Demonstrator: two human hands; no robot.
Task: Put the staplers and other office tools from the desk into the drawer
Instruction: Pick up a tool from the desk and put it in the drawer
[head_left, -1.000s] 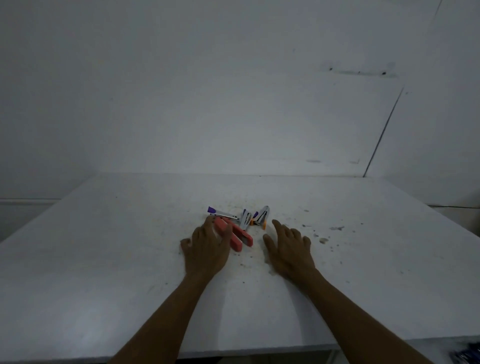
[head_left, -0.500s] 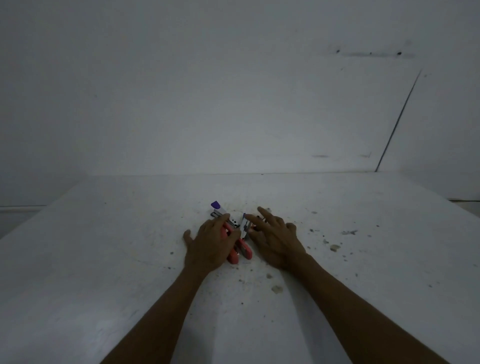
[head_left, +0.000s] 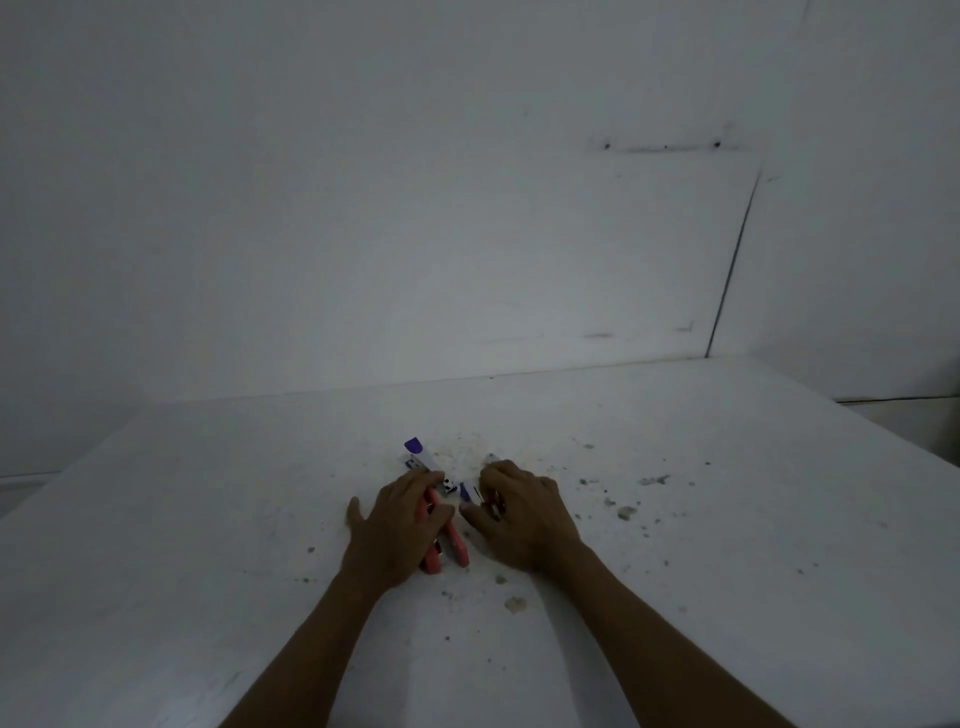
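Small office tools lie bunched at the middle of the white desk (head_left: 727, 519). My left hand (head_left: 397, 530) covers a pink stapler (head_left: 449, 545), fingers curled around it. A white stapler with a purple tip (head_left: 418, 454) pokes out beyond my left fingertips. My right hand (head_left: 524, 514) curls over a white-and-purple stapler (head_left: 466, 491) and other small tools, mostly hidden beneath the fingers. No drawer is in view.
Dirt specks and small chips (head_left: 623, 512) are scattered over the desk to the right of my hands. A white wall (head_left: 467, 208) rises right behind the desk's far edge. The desk's right edge drops off at far right.
Both hands have closed in over the pile; my right hand's fingers have curled down onto the tools, and the left has wrapped further over the pink stapler. The camera has moved closer.
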